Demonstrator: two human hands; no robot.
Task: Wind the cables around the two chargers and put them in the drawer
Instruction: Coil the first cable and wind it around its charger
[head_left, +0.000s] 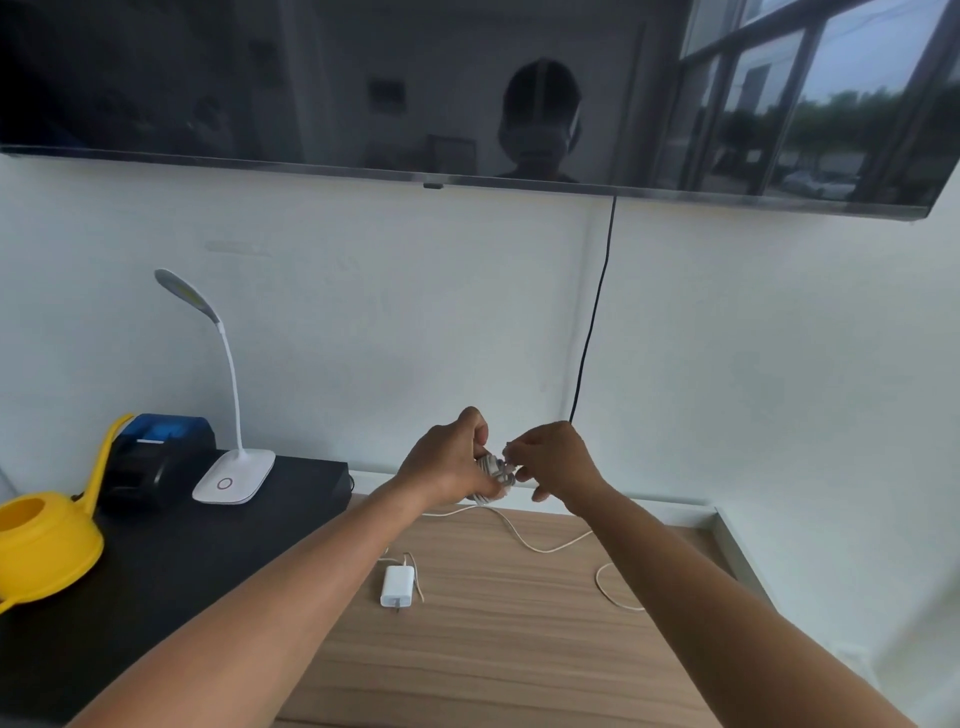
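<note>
My left hand (451, 462) grips a white charger (494, 470) with cable turns wrapped around it, held up over the back of the wooden desk (519, 649). My right hand (553, 457) pinches the end of that cable right beside the charger. A second white charger (397, 585) lies flat on the desk below my left forearm. Its loose white cable (530, 543) snakes across the wood toward the right. No drawer is in view.
A black cabinet top (171, 582) on the left carries a yellow watering can (47, 540), a black and blue device (156, 457) and a white desk lamp (234, 475). A wall-mounted TV (467, 88) hangs above, with a black cord (592, 322) running down the wall.
</note>
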